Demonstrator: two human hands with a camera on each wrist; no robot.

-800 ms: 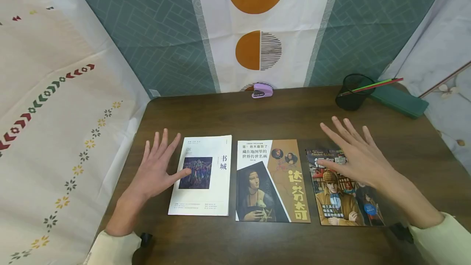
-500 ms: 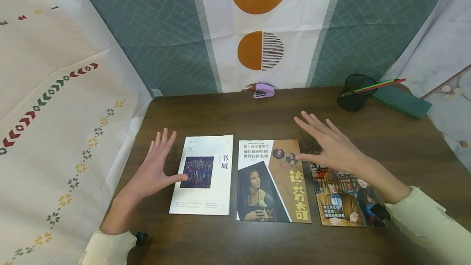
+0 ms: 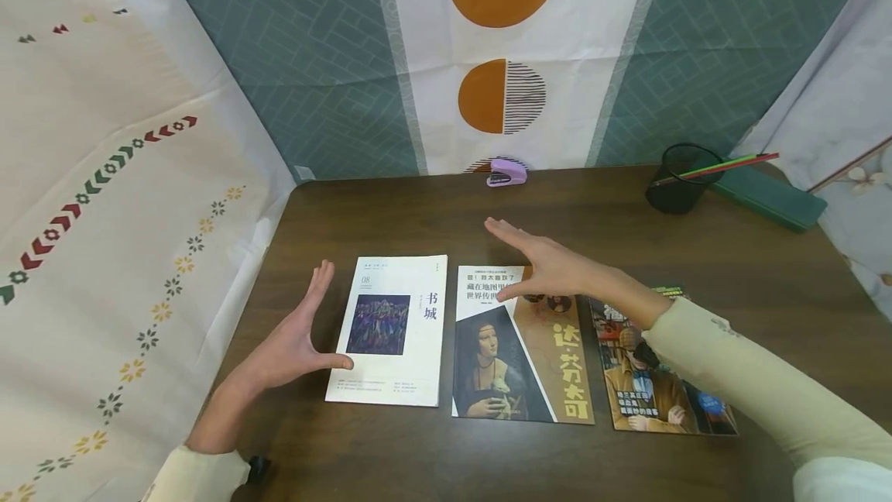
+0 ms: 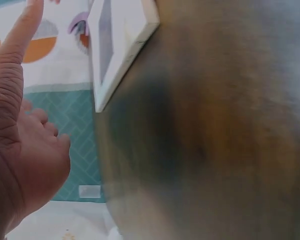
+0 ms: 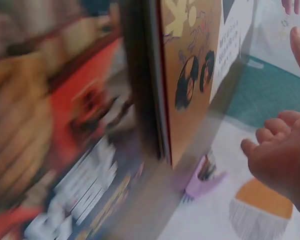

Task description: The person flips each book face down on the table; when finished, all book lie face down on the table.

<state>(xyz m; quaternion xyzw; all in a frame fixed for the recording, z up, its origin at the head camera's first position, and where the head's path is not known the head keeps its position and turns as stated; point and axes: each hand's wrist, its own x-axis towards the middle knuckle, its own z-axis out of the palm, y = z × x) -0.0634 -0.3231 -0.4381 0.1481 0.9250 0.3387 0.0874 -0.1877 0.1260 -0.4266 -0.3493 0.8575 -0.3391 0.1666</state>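
Three books lie side by side on the brown table (image 3: 390, 455). On the left is a white book (image 3: 379, 378) with a dark picture on its cover. A white and tan book (image 3: 574, 362) with a portrait of a person holding a small animal is in the middle. The right sleeve partly covers a dark illustrated book (image 3: 637, 390) at the right. My left hand (image 3: 296, 343) hovers at the white book's left edge, thumb spread from straight fingers. Over the top of the middle book, my right hand (image 3: 557, 266) is held likewise, holding nothing.
A purple stapler (image 3: 507, 173) sits at the table's back edge. At the back right are a black mesh pen holder (image 3: 672, 192) with red and green pencils (image 3: 725, 167) and a green case (image 3: 773, 196). Patterned cloth (image 3: 334, 60) hangs behind and along the sides.
My right hand has moved left from over the dark book to over the middle book. The left hand has turned more edge-on, staying near the white book. The books lie as before.
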